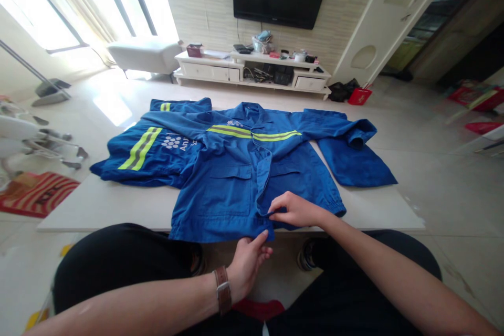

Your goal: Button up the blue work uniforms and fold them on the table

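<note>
A blue work jacket (224,189) with yellow-grey reflective strips lies spread front side up, its collar away from me. Its lower hem hangs slightly over the near table edge. My left hand (249,262), a brown watch strap on its wrist, holds the hem's front corner, with the thumb on top of the cloth. Just above it, my right hand (291,209) pinches the edge of the front opening near the bottom. Under the jacket's left side is a folded blue garment (157,152) with a reflective band and white print. More folded blue cloth (354,163) shows at the right.
The garments rest on a low white table (94,212), with my knees against its near side. A red striped bag (43,194) stands on the floor at left. Farther off are a white TV cabinet (212,69), a white bench (144,55) and a red bag (359,95).
</note>
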`<state>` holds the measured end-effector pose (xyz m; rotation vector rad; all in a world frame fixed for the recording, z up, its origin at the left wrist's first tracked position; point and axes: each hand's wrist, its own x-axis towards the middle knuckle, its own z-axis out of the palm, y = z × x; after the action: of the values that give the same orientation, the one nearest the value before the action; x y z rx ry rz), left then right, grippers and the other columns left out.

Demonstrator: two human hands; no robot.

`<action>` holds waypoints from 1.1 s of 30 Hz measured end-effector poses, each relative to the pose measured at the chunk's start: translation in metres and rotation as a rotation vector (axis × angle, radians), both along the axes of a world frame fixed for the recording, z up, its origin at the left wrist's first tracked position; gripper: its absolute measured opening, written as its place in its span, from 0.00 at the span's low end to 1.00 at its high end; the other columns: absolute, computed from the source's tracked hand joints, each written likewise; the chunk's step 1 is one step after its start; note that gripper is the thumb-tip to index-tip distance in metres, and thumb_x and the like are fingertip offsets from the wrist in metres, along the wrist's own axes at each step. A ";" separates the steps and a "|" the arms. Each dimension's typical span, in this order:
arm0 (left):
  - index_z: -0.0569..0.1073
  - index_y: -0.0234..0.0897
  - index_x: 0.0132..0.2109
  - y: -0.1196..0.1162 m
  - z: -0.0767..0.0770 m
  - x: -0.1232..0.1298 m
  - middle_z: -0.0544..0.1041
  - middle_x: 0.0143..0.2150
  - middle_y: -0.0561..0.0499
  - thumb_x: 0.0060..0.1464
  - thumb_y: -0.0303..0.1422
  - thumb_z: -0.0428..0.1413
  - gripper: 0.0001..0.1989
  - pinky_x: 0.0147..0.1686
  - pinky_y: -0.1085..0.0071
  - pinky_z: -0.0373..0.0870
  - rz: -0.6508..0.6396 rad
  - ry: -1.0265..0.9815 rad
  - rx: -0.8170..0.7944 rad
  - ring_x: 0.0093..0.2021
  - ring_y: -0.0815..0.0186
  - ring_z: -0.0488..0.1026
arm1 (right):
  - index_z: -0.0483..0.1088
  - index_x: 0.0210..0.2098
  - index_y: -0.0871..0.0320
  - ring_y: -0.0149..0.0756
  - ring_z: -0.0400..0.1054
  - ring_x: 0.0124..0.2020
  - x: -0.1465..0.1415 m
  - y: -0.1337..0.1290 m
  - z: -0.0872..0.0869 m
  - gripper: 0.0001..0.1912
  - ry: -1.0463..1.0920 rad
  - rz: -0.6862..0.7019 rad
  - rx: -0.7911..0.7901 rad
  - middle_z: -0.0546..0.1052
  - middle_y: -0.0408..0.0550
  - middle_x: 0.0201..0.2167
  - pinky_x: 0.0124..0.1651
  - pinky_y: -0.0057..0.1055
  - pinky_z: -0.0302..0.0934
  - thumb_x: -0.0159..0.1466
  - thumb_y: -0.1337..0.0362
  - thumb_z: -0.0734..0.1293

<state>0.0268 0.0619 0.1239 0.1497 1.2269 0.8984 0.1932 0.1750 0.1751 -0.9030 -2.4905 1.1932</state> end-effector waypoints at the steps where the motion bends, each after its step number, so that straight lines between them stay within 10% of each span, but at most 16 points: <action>1: 0.72 0.30 0.36 0.000 0.000 0.000 0.73 0.26 0.51 0.59 0.29 0.63 0.08 0.26 0.79 0.70 -0.007 0.009 0.018 0.24 0.73 0.72 | 0.81 0.38 0.59 0.35 0.76 0.34 -0.001 -0.001 -0.001 0.08 -0.009 0.012 0.007 0.83 0.48 0.34 0.39 0.27 0.63 0.64 0.65 0.70; 33: 0.70 0.35 0.23 0.005 -0.005 -0.008 0.71 0.18 0.51 0.48 0.38 0.63 0.14 0.24 0.72 0.61 -0.157 0.323 0.255 0.20 0.69 0.66 | 0.76 0.28 0.59 0.31 0.69 0.30 -0.006 -0.006 -0.009 0.02 -0.148 0.064 0.204 0.77 0.42 0.27 0.36 0.26 0.57 0.54 0.70 0.71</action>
<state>0.0191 0.0664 0.1188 0.6071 1.3715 0.9136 0.1868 0.1686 0.1662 -0.8920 -2.7170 0.8972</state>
